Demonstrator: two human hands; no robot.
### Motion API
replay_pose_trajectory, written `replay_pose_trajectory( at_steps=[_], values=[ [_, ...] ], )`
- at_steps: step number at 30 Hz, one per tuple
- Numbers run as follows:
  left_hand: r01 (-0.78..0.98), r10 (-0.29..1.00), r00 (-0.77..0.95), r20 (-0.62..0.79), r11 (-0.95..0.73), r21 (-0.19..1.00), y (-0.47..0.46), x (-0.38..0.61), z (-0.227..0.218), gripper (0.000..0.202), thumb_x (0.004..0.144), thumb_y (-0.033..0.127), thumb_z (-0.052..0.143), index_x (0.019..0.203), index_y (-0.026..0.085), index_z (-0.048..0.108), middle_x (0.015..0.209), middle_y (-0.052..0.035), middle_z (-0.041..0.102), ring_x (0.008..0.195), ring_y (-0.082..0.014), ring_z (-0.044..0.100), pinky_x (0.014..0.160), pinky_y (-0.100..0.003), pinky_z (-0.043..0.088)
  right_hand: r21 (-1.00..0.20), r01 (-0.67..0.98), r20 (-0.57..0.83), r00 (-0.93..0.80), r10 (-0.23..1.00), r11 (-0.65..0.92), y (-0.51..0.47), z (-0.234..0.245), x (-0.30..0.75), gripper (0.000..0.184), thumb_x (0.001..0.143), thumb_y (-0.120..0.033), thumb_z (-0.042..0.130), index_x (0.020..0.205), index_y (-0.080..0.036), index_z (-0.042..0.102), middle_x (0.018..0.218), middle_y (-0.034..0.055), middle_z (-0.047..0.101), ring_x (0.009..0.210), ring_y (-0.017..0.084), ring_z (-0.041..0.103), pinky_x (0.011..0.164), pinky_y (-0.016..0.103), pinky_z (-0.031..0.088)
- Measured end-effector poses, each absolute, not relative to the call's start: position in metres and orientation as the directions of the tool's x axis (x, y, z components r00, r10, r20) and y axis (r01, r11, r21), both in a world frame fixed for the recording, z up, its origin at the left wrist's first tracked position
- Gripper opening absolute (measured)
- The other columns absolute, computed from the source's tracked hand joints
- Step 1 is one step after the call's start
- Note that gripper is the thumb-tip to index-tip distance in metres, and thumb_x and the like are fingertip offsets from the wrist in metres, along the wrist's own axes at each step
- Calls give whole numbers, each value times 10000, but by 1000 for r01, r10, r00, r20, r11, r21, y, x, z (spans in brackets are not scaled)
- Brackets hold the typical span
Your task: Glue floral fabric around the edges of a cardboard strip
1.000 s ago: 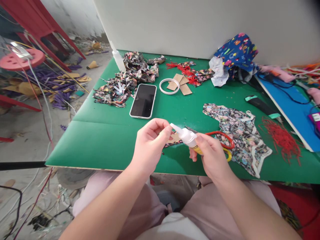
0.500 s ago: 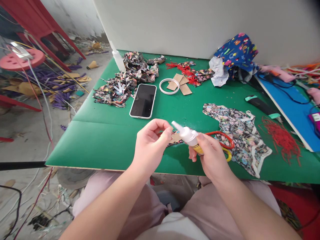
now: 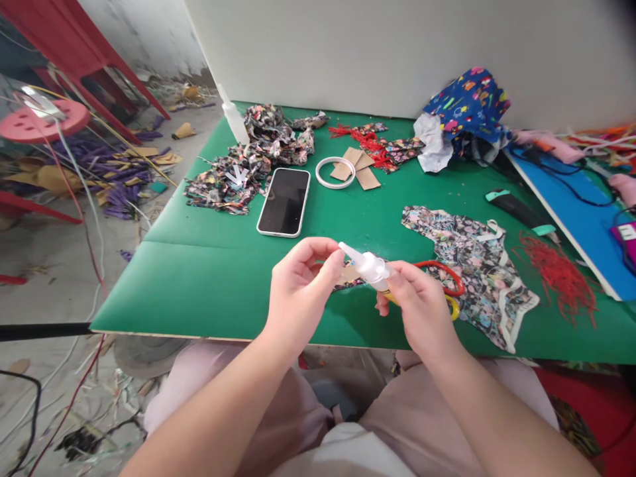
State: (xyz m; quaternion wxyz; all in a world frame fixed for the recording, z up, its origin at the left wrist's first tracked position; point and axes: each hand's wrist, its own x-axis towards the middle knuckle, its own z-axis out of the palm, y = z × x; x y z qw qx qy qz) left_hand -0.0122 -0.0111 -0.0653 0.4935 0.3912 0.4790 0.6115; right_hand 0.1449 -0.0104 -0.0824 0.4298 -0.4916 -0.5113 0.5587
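Since the previous frame, the white bottle (image 3: 371,266) has shifted slightly, its nozzle now nearer the left hand (image 3: 302,288). The right hand (image 3: 423,305) grasps it above the surface (image 3: 209,291), near the front edge. Left thumb and forefinger are drawn together; whether they pinch anything, I cannot tell.

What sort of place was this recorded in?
Probably a small craft workshop: the right hand holds a white nozzle bottle over a green table bearing a patterned fabric piece and tangled red thread, while purple and tan scraps litter the floor.
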Motion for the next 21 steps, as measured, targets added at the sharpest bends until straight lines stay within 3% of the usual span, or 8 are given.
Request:
replay_pose_trajectory(
  at_steps=[4,9,14,21],
  values=[
    [-246,972,-233,14,-73,966,-11,-13,-67,76,777,255,678,781,184,649,687,33,619,612,-58,576,582,-139,482,-970,243,-2,-75,997,17,-13,-74,144,245,801,-464,604,832,-221,619,562,-51,553,481,75,497,440,183,388],
    [-278,968,-249,-3,-69,958,-11,-12,-67,77,756,251,698,797,188,680,698,24,647,609,-66,592,569,-147,498,-780,544,357,-18,934,309,-13,-74,145,227,765,-382,669,911,-222,603,785,-5,654,666,123,593,596,232,473],
    [-330,973,-226,-40,-38,943,-12,-11,-65,50,754,255,706,791,224,719,720,29,692,619,-58,607,566,-130,508,-586,644,595,-69,801,491,-10,-81,146,317,719,-301,727,970,-215,553,876,26,636,799,155,601,690,264,490],
    [-352,977,-200,-71,-4,936,-13,-9,-64,70,742,269,719,797,238,749,749,12,721,640,-75,631,592,-145,529,-376,754,714,-135,687,539,-8,-86,146,277,725,-151,680,928,-227,508,836,36,620,805,177,612,671,282,493]
  ],
)
